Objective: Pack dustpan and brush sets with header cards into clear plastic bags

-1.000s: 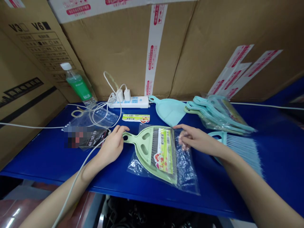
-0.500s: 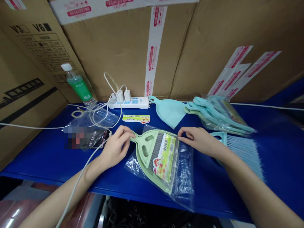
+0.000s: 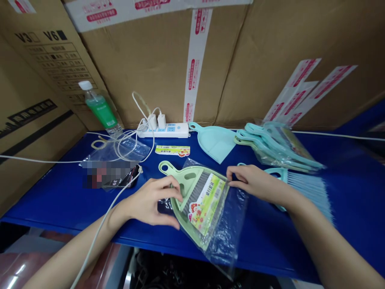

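A green dustpan (image 3: 179, 175) lies on the blue tabletop, partly inside a clear plastic bag (image 3: 230, 224). On it sit a grey-bristled brush (image 3: 201, 185) and a yellow-green printed card (image 3: 207, 204). My left hand (image 3: 150, 200) is at the dustpan's left edge, thumb and fingers spread apart, fingertips over the pan. With fingers pinched, my right hand (image 3: 245, 180) holds the bag's edge at the upper right of the pan. A light-blue brush (image 3: 308, 192) lies beyond my right wrist, partly hidden by it.
Behind are a light-blue dustpan (image 3: 215, 140), bagged dustpans (image 3: 279, 146), a loose card (image 3: 173, 150) and a white power strip (image 3: 177, 130) with cables. A bottle (image 3: 102, 110) and a phone-like device (image 3: 123, 178) are at left. Cardboard boxes (image 3: 156, 68) wall the back.
My left hand has left the dustpan's handle, moving down along its left edge with fingers spreading. The dustpan and card have shifted slightly; my right hand stays at the bag's edge.
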Motion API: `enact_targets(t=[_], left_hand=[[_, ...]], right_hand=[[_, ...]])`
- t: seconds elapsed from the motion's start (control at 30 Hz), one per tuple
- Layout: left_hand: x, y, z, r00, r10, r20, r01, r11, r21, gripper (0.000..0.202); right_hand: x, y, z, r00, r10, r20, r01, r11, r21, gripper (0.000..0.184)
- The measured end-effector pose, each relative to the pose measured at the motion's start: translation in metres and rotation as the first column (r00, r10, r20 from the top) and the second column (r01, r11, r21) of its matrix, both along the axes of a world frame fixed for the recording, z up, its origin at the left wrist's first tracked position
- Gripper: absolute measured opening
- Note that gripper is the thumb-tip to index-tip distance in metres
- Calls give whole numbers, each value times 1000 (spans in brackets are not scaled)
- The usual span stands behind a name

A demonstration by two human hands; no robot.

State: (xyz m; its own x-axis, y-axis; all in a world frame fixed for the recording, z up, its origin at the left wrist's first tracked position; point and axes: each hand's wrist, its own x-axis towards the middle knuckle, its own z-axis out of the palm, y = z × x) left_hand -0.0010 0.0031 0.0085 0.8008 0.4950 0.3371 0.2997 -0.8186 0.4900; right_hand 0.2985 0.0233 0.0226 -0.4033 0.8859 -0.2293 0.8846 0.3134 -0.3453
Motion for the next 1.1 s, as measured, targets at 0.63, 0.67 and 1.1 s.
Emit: enact_targets(t=[0.63, 0.67, 1.1], left_hand=[[-8, 8, -4, 983, 175, -63, -164, 974, 158, 16], [-8, 8, -5, 976, 206, -66, -191, 964, 183, 17], [-3, 8, -7, 861, 468, -202, -432, 880, 198, 22]], right_hand=[[12, -4, -3, 996, 32, 81, -33, 999, 14, 13], [11, -4, -2, 996, 36, 79, -36, 999, 2, 13], [1, -8, 4, 961, 71, -267, -123, 976, -182, 38]])
